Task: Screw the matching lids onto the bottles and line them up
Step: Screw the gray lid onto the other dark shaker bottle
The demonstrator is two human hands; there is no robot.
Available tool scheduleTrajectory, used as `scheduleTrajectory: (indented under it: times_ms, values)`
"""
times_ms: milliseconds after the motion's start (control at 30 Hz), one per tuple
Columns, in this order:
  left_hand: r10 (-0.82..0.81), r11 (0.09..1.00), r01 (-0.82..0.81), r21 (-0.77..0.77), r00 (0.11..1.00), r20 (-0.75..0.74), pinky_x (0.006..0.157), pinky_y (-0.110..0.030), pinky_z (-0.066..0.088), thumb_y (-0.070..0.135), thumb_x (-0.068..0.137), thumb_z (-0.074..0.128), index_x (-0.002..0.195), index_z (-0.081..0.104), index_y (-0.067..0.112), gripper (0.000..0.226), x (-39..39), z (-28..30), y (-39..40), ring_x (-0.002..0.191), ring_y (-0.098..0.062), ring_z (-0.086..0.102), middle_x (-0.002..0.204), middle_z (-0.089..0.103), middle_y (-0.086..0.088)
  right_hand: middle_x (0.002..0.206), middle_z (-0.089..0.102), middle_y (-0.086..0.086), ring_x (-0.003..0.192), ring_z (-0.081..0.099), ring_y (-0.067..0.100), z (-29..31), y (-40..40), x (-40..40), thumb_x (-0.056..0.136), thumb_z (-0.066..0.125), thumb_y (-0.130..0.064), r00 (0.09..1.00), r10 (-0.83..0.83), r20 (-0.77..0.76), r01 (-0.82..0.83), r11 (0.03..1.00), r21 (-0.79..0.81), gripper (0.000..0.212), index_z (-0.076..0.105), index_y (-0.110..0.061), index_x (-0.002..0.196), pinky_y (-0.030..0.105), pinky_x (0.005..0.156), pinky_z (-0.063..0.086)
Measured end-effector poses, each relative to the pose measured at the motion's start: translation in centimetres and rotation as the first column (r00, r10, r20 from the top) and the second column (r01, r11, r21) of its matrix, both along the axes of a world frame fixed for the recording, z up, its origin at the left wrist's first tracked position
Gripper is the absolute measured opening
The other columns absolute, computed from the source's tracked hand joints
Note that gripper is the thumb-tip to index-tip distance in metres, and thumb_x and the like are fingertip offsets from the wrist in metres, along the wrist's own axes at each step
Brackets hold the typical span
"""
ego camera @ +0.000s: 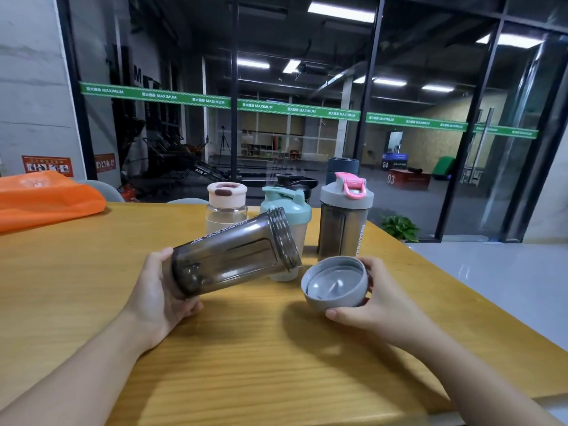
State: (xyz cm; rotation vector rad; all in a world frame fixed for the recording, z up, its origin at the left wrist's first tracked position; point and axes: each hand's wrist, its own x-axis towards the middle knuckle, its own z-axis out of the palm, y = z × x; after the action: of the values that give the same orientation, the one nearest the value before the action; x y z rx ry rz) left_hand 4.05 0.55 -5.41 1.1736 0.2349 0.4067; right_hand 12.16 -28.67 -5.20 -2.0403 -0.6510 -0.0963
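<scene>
The left hand (159,290) grips the base of a smoky grey bottle (233,256), fingers curled under it and thumb along its near side. The bottle is held above the worktop (92,272), tilted, with its threaded open mouth pointing toward 2 o'clock. The right hand (368,299) holds a grey lid (335,282) by its rim, thumb below and fingers behind, with the hollow underside facing the bottle's mouth; lid and mouth are near but apart. Behind the held bottle stands a frosted bottle with a mint lid (289,204), partly hidden. At 1 o'clock from it stands a dark bottle with a grey lid and pink flip cap (345,210), upright and closed. At 11 o'clock stands a clear bottle with a cream lid (226,204). Farther back are a black lid (295,181) and a dark blue container (342,169), both partly hidden. An orange cloth (46,198) lies at the worktop's far left edge, at 10 o'clock.
</scene>
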Motion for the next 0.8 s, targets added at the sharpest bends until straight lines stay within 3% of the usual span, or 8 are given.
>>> scheduleTrajectory:
  times_ms: [133, 333, 433, 567, 700, 800]
  values:
    - [0.025, 1.000, -0.025, 0.002, 0.999, 0.034, 0.055, -0.032, 0.036, 0.045, 0.089, 0.031, 0.079, 0.067, 0.021, 0.046, 0.2, -0.3, 0.2, 0.047, -0.020, 0.033, 0.056, 0.057, -0.002, 0.115, 0.058, -0.020, 0.106, 0.056, -0.006, 1.3, 1.4, -0.2, 0.052, 0.088, -0.038, 0.993, 0.111, 0.039, -0.112, 0.994, 0.004, 0.083, 0.041, -0.038, 0.121, 0.020, 0.088, 0.049]
    - [0.096, 0.995, -0.094, -0.025, 0.991, 0.088, 0.055, -0.033, 0.030, 0.045, 0.090, 0.033, 0.074, 0.066, 0.021, 0.044, 0.7, -0.5, 0.7, 0.038, -0.015, 0.031, 0.052, 0.051, -0.001, 0.115, 0.064, -0.014, 0.108, 0.061, 0.003, 2.5, 2.5, 0.8, 0.055, 0.087, -0.036, 0.976, 0.215, 0.026, -0.216, 0.976, 0.028, 0.082, 0.045, -0.037, 0.126, 0.027, 0.086, 0.053]
    - [0.121, 0.993, -0.121, -0.006, 0.988, 0.098, 0.055, -0.032, 0.030, 0.045, 0.090, 0.033, 0.071, 0.064, 0.019, 0.045, 0.7, -0.5, 0.6, 0.035, -0.013, 0.031, 0.046, 0.047, 0.000, 0.115, 0.065, -0.008, 0.102, 0.066, 0.005, 3.1, 2.8, 1.2, 0.056, 0.088, -0.030, 0.962, 0.271, -0.025, -0.270, 0.962, 0.046, 0.086, 0.044, -0.028, 0.130, 0.025, 0.079, 0.055]
    - [0.133, 0.991, -0.134, -0.002, 0.986, 0.103, 0.056, -0.031, 0.034, 0.047, 0.090, 0.036, 0.071, 0.064, 0.022, 0.042, 0.6, -0.4, 0.7, 0.038, -0.011, 0.032, 0.053, 0.053, 0.002, 0.115, 0.065, -0.007, 0.095, 0.068, 0.005, 3.4, 3.5, 1.7, 0.048, 0.086, -0.041, 0.950, 0.307, -0.063, -0.304, 0.952, 0.044, 0.093, 0.044, -0.026, 0.129, 0.022, 0.072, 0.054]
    - [0.139, 0.989, -0.145, 0.031, 0.981, 0.136, 0.057, -0.031, 0.033, 0.045, 0.091, 0.034, 0.076, 0.060, 0.021, 0.039, 0.6, 0.0, 0.7, 0.038, -0.007, 0.036, 0.055, 0.055, 0.005, 0.101, 0.071, -0.003, 0.089, 0.070, 0.012, 3.5, 4.3, 2.3, 0.049, 0.084, -0.038, 0.921, 0.373, -0.111, -0.366, 0.927, 0.080, 0.080, 0.051, -0.024, 0.120, 0.025, 0.070, 0.055]
    - [0.153, 0.983, -0.166, 0.078, 0.977, 0.149, 0.058, -0.031, 0.034, 0.047, 0.092, 0.034, 0.077, 0.060, 0.021, 0.039, 0.2, 0.4, 0.9, 0.046, -0.009, 0.042, 0.063, 0.057, 0.001, 0.104, 0.069, 0.004, 0.090, 0.069, 0.016, 3.4, 5.1, 2.8, 0.053, 0.082, -0.037, 0.889, 0.435, -0.143, -0.420, 0.899, 0.122, 0.075, 0.052, -0.020, 0.121, 0.027, 0.071, 0.054]
